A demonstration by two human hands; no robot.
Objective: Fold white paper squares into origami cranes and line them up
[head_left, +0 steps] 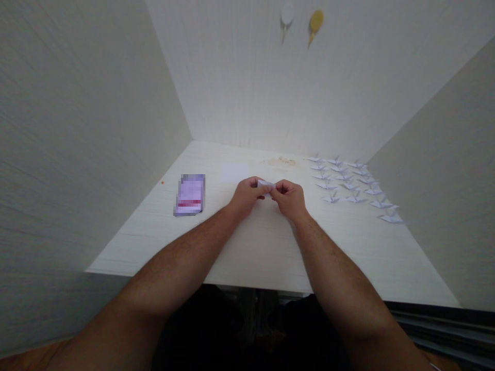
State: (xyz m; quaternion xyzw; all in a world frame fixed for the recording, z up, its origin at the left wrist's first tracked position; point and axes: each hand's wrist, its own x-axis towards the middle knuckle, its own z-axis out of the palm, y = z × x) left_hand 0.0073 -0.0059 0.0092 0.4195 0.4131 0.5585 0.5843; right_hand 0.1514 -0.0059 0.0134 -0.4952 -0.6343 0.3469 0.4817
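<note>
Both hands meet over the middle of the table (263, 247), a little above its pale top. The left hand (247, 195) and the right hand (289, 198) each pinch one end of a small piece of paper (266, 184), fingers curled in tight around it, so the paper sits between the two thumbs and forefingers, clear of the surface. Judging by how things lie, the folding is well advanced as a batch. About twenty folded paper figures (350, 185) stand in rough rows on the right part of the table, well apart from the hands. They look like small birds with raised points. The piece in the hands looks only partly shaped. A flat pale sheet (234, 171) lies just beyond the left hand, unfolded, and a blurred purple packet (190, 194) rests further left, so some material seems to remain. How many folds the held piece has cannot be told, since the fingers cover most of it and it is very small. The packet's face is pixelated and unreadable. A faint yellowish smear (282, 161) near the far edge is too vague to identify. Two small hanging objects (316, 21) on the back wall are blurred, and the figures at the far right run together.
</note>
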